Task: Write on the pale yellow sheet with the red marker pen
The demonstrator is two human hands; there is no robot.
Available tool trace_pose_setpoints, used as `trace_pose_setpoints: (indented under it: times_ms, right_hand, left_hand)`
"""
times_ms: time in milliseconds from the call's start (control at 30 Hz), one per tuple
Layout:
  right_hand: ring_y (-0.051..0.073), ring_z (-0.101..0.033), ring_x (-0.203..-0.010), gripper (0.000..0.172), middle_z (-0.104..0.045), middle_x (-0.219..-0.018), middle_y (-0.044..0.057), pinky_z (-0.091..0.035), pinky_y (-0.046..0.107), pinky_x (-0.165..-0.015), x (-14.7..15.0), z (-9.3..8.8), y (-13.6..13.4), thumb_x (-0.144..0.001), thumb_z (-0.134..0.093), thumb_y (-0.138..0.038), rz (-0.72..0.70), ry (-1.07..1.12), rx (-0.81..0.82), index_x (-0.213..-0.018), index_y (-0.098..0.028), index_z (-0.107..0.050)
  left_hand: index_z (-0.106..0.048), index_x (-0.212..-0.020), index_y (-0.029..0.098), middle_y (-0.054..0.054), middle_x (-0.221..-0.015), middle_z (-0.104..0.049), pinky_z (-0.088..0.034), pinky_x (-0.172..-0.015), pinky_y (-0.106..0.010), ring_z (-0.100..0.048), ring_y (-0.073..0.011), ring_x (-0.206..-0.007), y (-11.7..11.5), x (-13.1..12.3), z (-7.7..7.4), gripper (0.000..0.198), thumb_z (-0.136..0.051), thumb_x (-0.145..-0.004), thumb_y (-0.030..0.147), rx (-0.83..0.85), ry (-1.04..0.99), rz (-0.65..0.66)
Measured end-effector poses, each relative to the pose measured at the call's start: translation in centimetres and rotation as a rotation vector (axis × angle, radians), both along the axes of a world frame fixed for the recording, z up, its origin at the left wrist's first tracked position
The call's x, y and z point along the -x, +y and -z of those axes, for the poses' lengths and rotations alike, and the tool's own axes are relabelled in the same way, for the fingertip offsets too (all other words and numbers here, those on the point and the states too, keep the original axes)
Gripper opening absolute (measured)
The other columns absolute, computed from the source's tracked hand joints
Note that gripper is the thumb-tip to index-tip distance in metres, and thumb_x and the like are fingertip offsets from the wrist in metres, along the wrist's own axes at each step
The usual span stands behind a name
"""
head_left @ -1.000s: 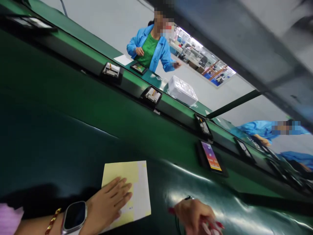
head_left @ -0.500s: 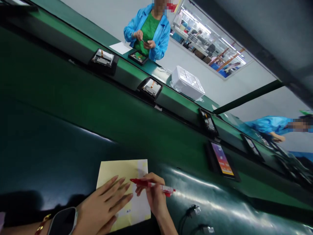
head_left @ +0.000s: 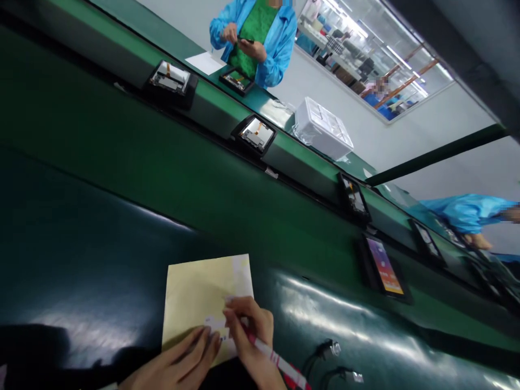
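Observation:
A pale yellow sheet of paper with a whitish patch lies on the dark green mat. My left hand rests flat at its lower edge, holding nothing. Just to the right, my right hand grips a red-and-white marker pen. The fingers of that hand touch the sheet and hide the pen's tip, and the pen's body runs down to the lower right.
A green conveyor crosses the view, carrying black trays with phone parts and a lit phone screen. Beyond stand a white box and a person in a blue coat. Two cables with connectors lie on the mat.
My right hand has moved down onto the sheet, and the pen has swung from lying across the paper to pointing lower right. My left hand has slid lower, and the view has shifted.

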State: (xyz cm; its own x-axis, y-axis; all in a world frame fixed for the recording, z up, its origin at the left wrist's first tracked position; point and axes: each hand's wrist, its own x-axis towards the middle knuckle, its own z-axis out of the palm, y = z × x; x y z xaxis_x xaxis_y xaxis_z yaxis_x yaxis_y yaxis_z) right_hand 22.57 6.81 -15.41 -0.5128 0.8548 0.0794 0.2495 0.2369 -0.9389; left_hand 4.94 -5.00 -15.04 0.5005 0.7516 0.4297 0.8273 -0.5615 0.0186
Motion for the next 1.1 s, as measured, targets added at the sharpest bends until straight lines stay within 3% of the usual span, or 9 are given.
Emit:
trace_pose_setpoints:
  times_ms: [100,200,300,433,600,800,867,1000,1100]
  right_hand:
    - [0.010,-0.049,-0.046,0.013,-0.064,-0.068,-0.002,-0.033,0.022,-0.044,-0.2,0.5,-0.4,-0.092,-0.070,-0.025,-0.013,-0.022,-0.034,-0.085,-0.023,-0.059]
    - [0.009,-0.043,-0.045,0.029,-0.055,-0.059,-0.005,-0.030,0.022,-0.044,-0.3,0.4,1.0,-0.091,-0.072,-0.026,-0.031,-0.027,-0.093,-0.073,-0.023,-0.050]
    - [0.007,-0.036,-0.043,0.028,-0.046,-0.054,-0.009,-0.024,0.021,-0.043,-0.1,-0.1,3.1,-0.090,-0.074,-0.020,-0.068,-0.036,-0.155,-0.074,-0.022,-0.051]
    - [0.007,-0.035,-0.046,0.031,-0.042,-0.057,-0.009,-0.023,0.022,-0.045,0.4,-0.1,4.6,-0.087,-0.074,-0.019,-0.145,-0.002,-0.237,-0.072,-0.022,-0.048]
    - [0.008,-0.028,-0.047,0.047,-0.029,-0.056,-0.008,-0.021,0.025,-0.048,0.6,0.5,4.9,-0.097,-0.061,-0.013,-0.203,0.016,-0.278,-0.066,-0.022,-0.027]
    - [0.008,-0.025,-0.047,0.046,-0.025,-0.058,-0.008,-0.019,0.026,-0.049,0.7,0.0,4.9,-0.098,-0.058,-0.008,-0.259,-0.001,-0.279,-0.069,-0.022,-0.025]
    - [0.008,-0.026,-0.048,0.046,-0.026,-0.059,-0.008,-0.019,0.026,-0.049,0.8,0.0,4.9,-0.098,-0.059,-0.008,-0.277,-0.012,-0.275,-0.070,-0.022,-0.025]
    - [0.008,-0.027,-0.049,0.046,-0.027,-0.060,-0.008,-0.019,0.026,-0.050,0.7,0.2,4.9,-0.098,-0.059,-0.009,-0.294,-0.020,-0.285,-0.069,-0.022,-0.027]
    - [0.008,-0.026,-0.049,0.046,-0.026,-0.061,-0.009,-0.019,0.026,-0.050,0.5,0.4,4.9,-0.099,-0.058,-0.008,-0.296,-0.028,-0.285,-0.068,-0.022,-0.027]
  left_hand:
    - [-0.081,-0.114,0.022,0.003,-0.122,-0.079,-0.047,-0.106,-0.030,-0.065,-0.0192,-0.115,-0.2,-0.4,0.3,0.038,-0.046,-0.100,0.017,0.000,0.033,-0.010]
    - [-0.079,-0.115,0.020,-0.001,-0.126,-0.077,-0.043,-0.110,-0.037,-0.064,-0.0214,-0.121,0.0,-0.6,0.8,0.035,-0.047,-0.102,0.022,0.003,0.049,-0.029]
    - [-0.076,-0.110,0.022,-0.005,-0.127,-0.076,-0.031,-0.116,-0.045,-0.063,-0.0243,-0.124,0.5,-0.8,1.5,0.029,-0.049,-0.104,0.029,0.000,0.012,-0.053]
    - [-0.074,-0.105,0.023,-0.006,-0.128,-0.076,-0.027,-0.116,-0.043,-0.062,-0.0227,-0.124,1.2,-0.8,1.7,0.031,-0.045,-0.107,0.034,0.049,-0.030,-0.061]
    - [-0.066,-0.134,0.017,-0.007,-0.142,-0.069,-0.024,-0.119,-0.041,-0.057,-0.0216,-0.133,1.7,-0.3,1.0,0.042,-0.040,-0.108,0.037,0.145,-0.051,-0.089]
    - [-0.060,-0.140,0.018,-0.016,-0.149,-0.061,-0.014,-0.122,-0.046,-0.057,-0.0284,-0.138,1.4,-0.4,1.1,0.045,-0.043,-0.106,0.042,0.208,-0.047,-0.106]
    - [-0.059,-0.140,0.016,-0.017,-0.149,-0.061,-0.013,-0.122,-0.046,-0.058,-0.0291,-0.138,1.3,-0.5,1.2,0.045,-0.049,-0.101,0.036,0.209,-0.052,-0.105]
    - [-0.060,-0.137,0.011,-0.021,-0.143,-0.065,-0.012,-0.122,-0.051,-0.064,-0.0321,-0.130,1.4,-0.8,1.4,0.068,-0.053,-0.069,0.008,0.166,-0.072,-0.108]
    - [-0.059,-0.137,0.010,-0.023,-0.144,-0.064,-0.009,-0.123,-0.052,-0.061,-0.0339,-0.132,1.2,-1.2,2.1,0.072,-0.053,-0.065,0.008,0.158,-0.103,-0.108]
